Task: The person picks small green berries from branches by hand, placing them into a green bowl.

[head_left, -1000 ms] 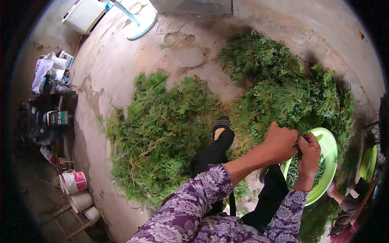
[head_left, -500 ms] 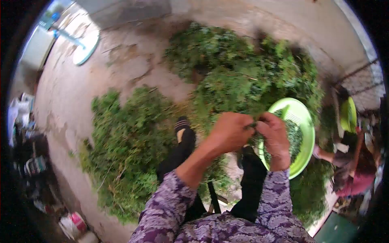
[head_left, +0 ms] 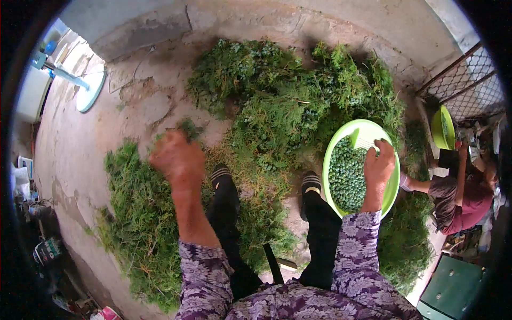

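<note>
My left hand [head_left: 178, 159] is out over the left heap of cut evergreen branches [head_left: 136, 213], smeared by motion. At its fingertips is a small green sprig [head_left: 189, 128], and the fingers look closed on it. Over the right side of a lime-green basin [head_left: 329, 198], my right hand [head_left: 378, 168] has thumb and fingers apart, with nothing visible between them. Small round green berries [head_left: 345, 178] fill much of the basin, which has a slotted part near its far rim.
A larger branch heap [head_left: 298, 101] lies ahead near the wall. At right, another person [head_left: 469, 202] sits by a second lime-green basin [head_left: 442, 128] and a metal mesh [head_left: 474, 80]. A pale blue stand base [head_left: 92, 89] is far left; a green box [head_left: 453, 285] is lower right.
My hands were together beside the basin and are now apart. The left has swung far left with the sprig; the right has opened over the berries. The view has shifted slightly.
</note>
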A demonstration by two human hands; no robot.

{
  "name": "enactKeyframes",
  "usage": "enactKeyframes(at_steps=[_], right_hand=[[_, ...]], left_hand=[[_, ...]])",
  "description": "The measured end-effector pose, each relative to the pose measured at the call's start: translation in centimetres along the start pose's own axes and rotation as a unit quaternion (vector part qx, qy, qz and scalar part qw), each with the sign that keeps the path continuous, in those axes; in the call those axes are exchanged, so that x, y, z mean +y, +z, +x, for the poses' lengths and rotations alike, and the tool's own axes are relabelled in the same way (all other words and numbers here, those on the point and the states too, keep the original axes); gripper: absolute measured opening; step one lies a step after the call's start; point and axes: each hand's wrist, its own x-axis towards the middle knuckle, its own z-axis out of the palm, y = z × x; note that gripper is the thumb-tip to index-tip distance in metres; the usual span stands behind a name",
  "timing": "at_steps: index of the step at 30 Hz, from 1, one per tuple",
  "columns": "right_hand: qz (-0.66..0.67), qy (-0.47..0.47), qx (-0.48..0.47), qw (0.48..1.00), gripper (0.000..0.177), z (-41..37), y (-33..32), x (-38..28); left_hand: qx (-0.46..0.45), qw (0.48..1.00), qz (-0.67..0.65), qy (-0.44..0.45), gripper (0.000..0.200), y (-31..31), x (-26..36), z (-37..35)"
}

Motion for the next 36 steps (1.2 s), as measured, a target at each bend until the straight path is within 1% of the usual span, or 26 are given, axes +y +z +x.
enactKeyframes(at_steps=[1,3,4,6,7,9,10,11,12,13,15,16,18,19,20,21,22,24,25,26,28,29,30,32,34,36], right_hand=[[-0.046,0.087,-0.033,0.995,0.033,-0.1,-0.9,-0.9],[-0.042,0.086,-0.04,0.995,0.035,-0.2,-1.0,-0.8],[-0.037,0.08,-0.047,0.995,0.038,-0.1,-0.9,-0.8],[0.027,0.053,-0.058,0.997,0.038,-0.4,-0.2,-1.3],[0.046,0.035,-0.076,0.995,0.037,-0.5,-0.1,-1.7],[0.064,0.016,-0.091,0.994,0.037,-0.5,0.2,-2.5],[0.095,0.018,-0.116,0.989,0.037,-0.5,0.2,-2.9],[0.124,0.021,-0.142,0.982,0.037,-0.4,0.3,-3.3],[0.121,0.019,-0.141,0.982,0.037,-0.4,0.4,-3.7],[0.148,0.031,-0.162,0.975,0.038,-0.4,0.7,-4.1],[0.186,0.062,-0.22,0.956,0.039,-0.2,2.3,-5.1],[0.222,0.09,-0.266,0.934,0.04,0.1,2.9,-6.1],[0.301,0.13,-0.348,0.878,0.04,0.3,6.8,-6.6],[0.299,0.131,-0.347,0.879,0.04,0.2,9.2,-6.5],[0.374,0.208,-0.385,0.818,0.036,0.2,11.8,-6.5],[0.442,0.28,-0.417,0.743,0.033,0.4,14.1,-6.6],[0.443,0.28,-0.417,0.743,0.033,0.9,16.2,-6.8],[0.607,0.383,-0.422,0.554,0.026,2.2,19.1,-8.1],[0.59,0.432,-0.352,0.584,0.026,2.8,19.4,-9.8],[0.591,0.432,-0.355,0.582,0.026,3.3,20.6,-10.1],[0.658,0.417,-0.293,0.554,0.038,4.4,23.2,-10.6],[0.655,0.522,-0.24,0.491,0.048,5.5,24.4,-11.4],[0.656,0.521,-0.243,0.488,0.048,5.9,25.3,-11.8],[0.696,0.597,-0.149,0.37,0.053,6.3,26.7,-12.6],[0.701,0.592,-0.156,0.367,0.054,6.3,28.8,-12.1],[0.666,0.6,-0.217,0.386,0.043,6.3,29.7,-11.8]], left_hand=[[0.001,1.0,0.0,0.002,0.048,0.3,-0.7,0.1],[0.132,0.991,-0.007,-0.038,0.067,0.6,-1.2,-0.1],[0.128,0.991,-0.007,-0.036,0.067,0.5,-0.9,-0.1],[0.133,0.988,-0.072,-0.035,0.075,-0.3,0.2,-0.4],[0.133,0.988,-0.073,-0.035,0.075,-0.4,0.8,-0.6],[0.14,0.983,-0.113,0.029,0.07,-0.5,2.2,-1.1],[0.14,0.983,-0.116,0.027,0.07,-0.4,2.7,-1.4],[0.144,0.978,-0.138,0.059,0.066,-0.4,3.2,-1.7],[0.149,0.971,-0.161,0.091,0.061,-0.4,3.5,-1.9],[0.151,0.971,-0.165,0.09,0.061,-0.5,3.6,-2.0],[0.09,0.967,-0.2,0.131,0.048,-0.5,3.4,-2.0],[0.092,0.966,-0.203,0.131,0.048,-0.5,3.4,-2.0],[-0.012,0.955,-0.237,0.177,0.038,-0.5,3.7,-2.3],[-0.013,0.954,-0.239,0.178,0.038,-0.6,3.8,-2.5],[-0.027,0.949,-0.247,0.193,0.036,-0.6,3.9,-2.6],[-0.042,0.944,-0.254,0.206,0.033,-0.6,4.0,-2.7],[-0.041,0.944,-0.253,0.206,0.033,-0.7,4.1,-2.8],[-0.056,0.932,-0.286,0.217,0.032,-0.6,4.6,-2.8],[-0.056,0.933,-0.284,0.215,0.032,-0.6,4.8,-2.7],[-0.064,0.926,-0.295,0.227,0.031,-0.7,5.1,-2.8],[-0.073,0.921,-0.302,0.237,0.03,-0.9,5.6,-2.9],[-0.106,0.913,-0.307,0.246,0.036,-1.1,6.0,-3.0],[-0.138,0.905,-0.312,0.254,0.042,-1.3,6.2,-2.9],[-0.127,0.906,-0.307,0.261,0.041,-1.5,6.6,-3.1],[-0.131,0.902,-0.31,0.272,0.041,-1.6,6.7,-3.1],[-0.144,0.901,-0.305,0.273,0.043,-1.8,6.7,-3.0]])
